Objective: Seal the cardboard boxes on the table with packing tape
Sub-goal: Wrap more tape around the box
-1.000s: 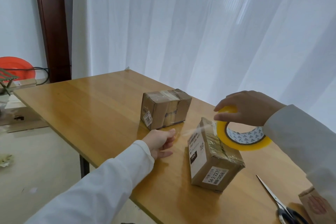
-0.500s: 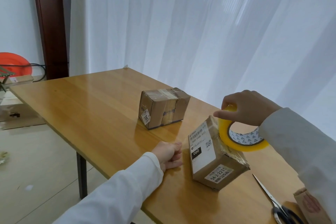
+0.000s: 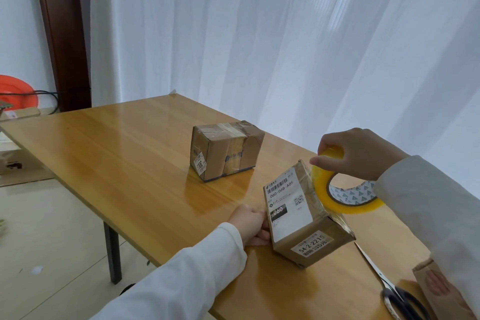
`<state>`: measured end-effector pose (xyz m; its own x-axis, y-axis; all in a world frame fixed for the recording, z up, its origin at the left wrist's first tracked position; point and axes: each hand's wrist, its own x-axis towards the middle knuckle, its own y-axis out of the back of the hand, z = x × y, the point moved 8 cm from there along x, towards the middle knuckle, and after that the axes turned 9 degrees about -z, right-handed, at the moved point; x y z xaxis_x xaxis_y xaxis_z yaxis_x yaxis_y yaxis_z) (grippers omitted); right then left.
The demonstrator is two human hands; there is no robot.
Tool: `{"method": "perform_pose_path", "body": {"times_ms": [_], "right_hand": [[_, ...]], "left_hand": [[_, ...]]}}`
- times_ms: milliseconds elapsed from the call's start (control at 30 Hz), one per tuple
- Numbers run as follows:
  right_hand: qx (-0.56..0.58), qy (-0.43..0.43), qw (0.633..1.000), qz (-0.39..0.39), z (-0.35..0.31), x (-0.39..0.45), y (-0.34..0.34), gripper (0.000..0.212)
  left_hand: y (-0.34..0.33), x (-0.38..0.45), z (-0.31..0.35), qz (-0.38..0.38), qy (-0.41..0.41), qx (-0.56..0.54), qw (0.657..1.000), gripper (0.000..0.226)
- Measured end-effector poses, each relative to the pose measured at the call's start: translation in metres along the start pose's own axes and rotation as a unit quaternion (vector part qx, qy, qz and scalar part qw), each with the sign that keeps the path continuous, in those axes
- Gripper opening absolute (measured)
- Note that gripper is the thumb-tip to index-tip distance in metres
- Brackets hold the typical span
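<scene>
Nearest, at the glossy wooden counter edge, we see black-handled scissors with slim steel blades lying flat beside a brown paper packet. Our left hand, fingers curled, presses against the near cardboard box, a matte oblong tipped onto one edge, white shipping labels facing us; whether that grip pinches anything we cannot tell. Our right hand grips the tape roll, a glossy yellow ring with a printed white core, touching the box's top face. Farther back, well apart, sits a second cardboard box, flat, banded with shiny tape. White pleated curtain behind
</scene>
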<state>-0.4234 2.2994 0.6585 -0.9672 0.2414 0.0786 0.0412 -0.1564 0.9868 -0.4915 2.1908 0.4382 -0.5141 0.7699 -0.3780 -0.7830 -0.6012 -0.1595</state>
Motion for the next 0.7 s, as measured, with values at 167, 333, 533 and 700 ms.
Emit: {"method": "perform_pose_path", "body": {"times_ms": [167,333,533,700], "right_hand": [[-0.007,0.011,1.0,0.008,-0.007,0.004,0.002,0.036],[0.002,0.002,1.0,0.007,-0.004,0.003,0.002,0.035],[0.008,-0.011,1.0,0.013,-0.001,-0.003,0.001,0.031],[-0.01,0.004,1.0,0.011,-0.018,0.007,0.005,0.037]], "left_hand": [[0.0,-0.005,0.003,-0.012,0.006,0.093,0.996,0.025],[-0.003,-0.002,0.003,-0.026,0.004,0.175,0.984,0.044],[0.013,-0.004,0.023,0.08,-0.057,0.172,0.98,0.038],[-0.031,-0.024,0.04,-0.035,-0.021,0.154,0.987,0.117]]}}
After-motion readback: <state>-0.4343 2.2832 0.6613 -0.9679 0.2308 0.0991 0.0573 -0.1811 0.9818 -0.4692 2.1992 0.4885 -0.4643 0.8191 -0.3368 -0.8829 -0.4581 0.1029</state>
